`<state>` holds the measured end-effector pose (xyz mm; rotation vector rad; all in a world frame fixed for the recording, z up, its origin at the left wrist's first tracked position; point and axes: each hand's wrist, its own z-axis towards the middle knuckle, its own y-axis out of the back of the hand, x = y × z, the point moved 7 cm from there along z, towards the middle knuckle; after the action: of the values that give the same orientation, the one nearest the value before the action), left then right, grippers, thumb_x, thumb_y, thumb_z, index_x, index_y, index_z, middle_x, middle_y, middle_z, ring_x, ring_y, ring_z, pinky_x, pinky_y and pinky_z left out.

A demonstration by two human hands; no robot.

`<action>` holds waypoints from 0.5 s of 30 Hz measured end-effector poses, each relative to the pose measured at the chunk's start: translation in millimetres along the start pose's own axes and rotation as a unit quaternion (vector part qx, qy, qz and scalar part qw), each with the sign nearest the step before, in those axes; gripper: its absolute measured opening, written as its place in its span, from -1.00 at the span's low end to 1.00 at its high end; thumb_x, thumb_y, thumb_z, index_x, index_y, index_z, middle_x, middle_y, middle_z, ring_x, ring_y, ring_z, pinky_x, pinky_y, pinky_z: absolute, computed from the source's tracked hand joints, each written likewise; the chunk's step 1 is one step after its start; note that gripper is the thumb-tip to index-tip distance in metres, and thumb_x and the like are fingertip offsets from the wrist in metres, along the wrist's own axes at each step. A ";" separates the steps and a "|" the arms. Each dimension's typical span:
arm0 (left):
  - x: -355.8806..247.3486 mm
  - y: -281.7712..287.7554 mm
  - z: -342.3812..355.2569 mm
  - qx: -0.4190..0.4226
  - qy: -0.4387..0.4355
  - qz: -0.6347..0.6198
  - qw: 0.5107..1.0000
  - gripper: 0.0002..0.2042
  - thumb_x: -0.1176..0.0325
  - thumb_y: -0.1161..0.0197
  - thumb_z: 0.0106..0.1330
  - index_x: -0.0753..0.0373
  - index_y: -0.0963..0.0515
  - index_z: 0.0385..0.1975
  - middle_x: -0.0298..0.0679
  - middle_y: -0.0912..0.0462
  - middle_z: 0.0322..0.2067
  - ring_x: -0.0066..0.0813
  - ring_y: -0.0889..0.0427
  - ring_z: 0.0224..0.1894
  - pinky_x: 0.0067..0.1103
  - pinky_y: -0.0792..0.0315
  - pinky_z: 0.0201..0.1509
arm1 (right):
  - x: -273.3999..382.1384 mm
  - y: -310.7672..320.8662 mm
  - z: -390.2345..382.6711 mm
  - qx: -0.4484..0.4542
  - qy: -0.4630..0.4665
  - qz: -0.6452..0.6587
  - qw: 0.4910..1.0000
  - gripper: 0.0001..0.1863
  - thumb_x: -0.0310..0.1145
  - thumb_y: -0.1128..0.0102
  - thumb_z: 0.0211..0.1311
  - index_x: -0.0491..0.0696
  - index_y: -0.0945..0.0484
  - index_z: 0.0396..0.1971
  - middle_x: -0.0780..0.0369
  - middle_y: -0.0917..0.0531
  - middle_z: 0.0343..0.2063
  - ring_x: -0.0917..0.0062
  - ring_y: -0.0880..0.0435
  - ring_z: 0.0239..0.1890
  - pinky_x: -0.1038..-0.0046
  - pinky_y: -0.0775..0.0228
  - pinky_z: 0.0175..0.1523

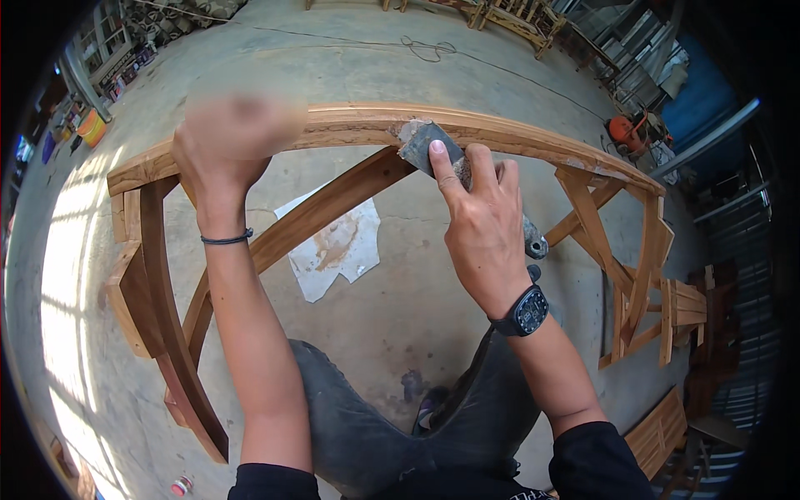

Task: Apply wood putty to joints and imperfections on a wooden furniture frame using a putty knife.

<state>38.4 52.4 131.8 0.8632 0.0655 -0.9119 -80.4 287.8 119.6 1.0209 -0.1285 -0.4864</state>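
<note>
A curved wooden rail (358, 125) of a chair-like wooden frame crosses in front of me, with a brace (333, 208) slanting down from its middle. My right hand (487, 229) is closed around a flat dark-grey scraper (431, 148), thumb pressed on its face. Pale, crumbly paste clings to the scraper's far edge, which meets the rail's side near the brace. A rough brownish lump shows beside the fingers; its kind is unclear. On the rail's left part lies my left hand (223, 162); blur covers its fingers, so their grip cannot be made out.
On the concrete floor beneath the frame lies a stained white sheet (333, 246). Wooden furniture (521, 25) stands at the far side, and a slatted wooden panel (656, 429) at lower right. An orange machine (627, 133) sits beyond the rail's right end. A cable (429, 48) loops across the floor.
</note>
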 end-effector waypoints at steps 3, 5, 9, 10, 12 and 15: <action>7.8 -7.0 -1.3 0.027 0.005 0.008 1.000 -0.59 -0.03 -0.18 0.25 0.20 -0.72 -0.57 -0.02 -0.61 -0.64 0.02 -0.64 -0.51 -0.28 -0.51 -0.39 | -2.7 -1.8 -1.6 0.016 -0.007 0.002 1.000 -0.26 -0.81 -0.12 -0.05 -0.02 -0.57 0.23 0.10 -0.47 -0.04 0.19 -0.43 -0.14 0.22 -0.41 0.00; 6.4 -6.2 -1.1 0.024 0.005 0.007 1.000 -0.59 -0.02 -0.18 0.25 0.20 -0.72 -0.57 -0.02 -0.61 -0.63 0.02 -0.65 -0.51 -0.28 -0.52 -0.39 | -2.7 3.2 -2.7 0.017 -0.019 0.003 1.000 -0.27 -0.81 -0.13 -0.04 -0.02 -0.57 0.23 0.09 -0.47 -0.05 0.18 -0.43 -0.13 0.22 -0.41 0.00; 4.4 -3.3 -0.6 0.024 0.010 0.007 1.000 -0.60 -0.01 -0.19 0.24 0.19 -0.72 -0.57 -0.01 -0.61 -0.63 0.02 -0.65 -0.52 -0.28 -0.52 -0.39 | -0.2 13.9 -14.6 0.020 -0.052 0.034 0.998 -0.29 -0.80 -0.15 -0.03 -0.03 -0.58 0.22 0.06 -0.47 -0.07 0.18 -0.45 -0.12 0.22 -0.42 -0.01; 3.8 -3.1 -0.8 0.028 0.011 0.007 1.000 -0.61 0.00 -0.19 0.23 0.19 -0.72 -0.57 -0.01 -0.61 -0.63 0.02 -0.65 -0.52 -0.28 -0.52 -0.39 | -0.6 15.9 -18.6 0.017 -0.065 0.063 0.996 -0.29 -0.80 -0.16 -0.03 -0.03 -0.58 0.22 0.05 -0.47 -0.08 0.18 -0.45 -0.12 0.22 -0.42 -0.02; 5.5 -3.7 -1.4 0.031 0.013 0.009 0.999 -0.61 0.00 -0.19 0.23 0.19 -0.73 -0.57 -0.01 -0.61 -0.64 0.01 -0.65 -0.52 -0.28 -0.53 -0.39 | -0.5 13.4 -19.4 0.014 -0.076 0.094 0.993 -0.30 -0.80 -0.17 -0.03 -0.03 -0.58 0.21 0.04 -0.46 -0.08 0.18 -0.45 -0.12 0.21 -0.42 -0.03; 6.3 -2.8 -1.0 0.022 0.010 0.007 1.000 -0.61 0.00 -0.19 0.22 0.19 -0.72 -0.58 -0.01 -0.61 -0.65 0.01 -0.65 -0.52 -0.28 -0.52 -0.40 | 9.6 9.9 -12.9 -0.036 -0.057 0.109 0.992 -0.29 -0.80 -0.19 -0.03 -0.02 -0.58 0.22 0.03 -0.47 -0.10 0.17 -0.47 -0.11 0.21 -0.42 -0.04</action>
<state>40.7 48.0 126.8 0.9131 0.0571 -0.8935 -64.4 297.9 120.0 0.8966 -0.3193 -0.3470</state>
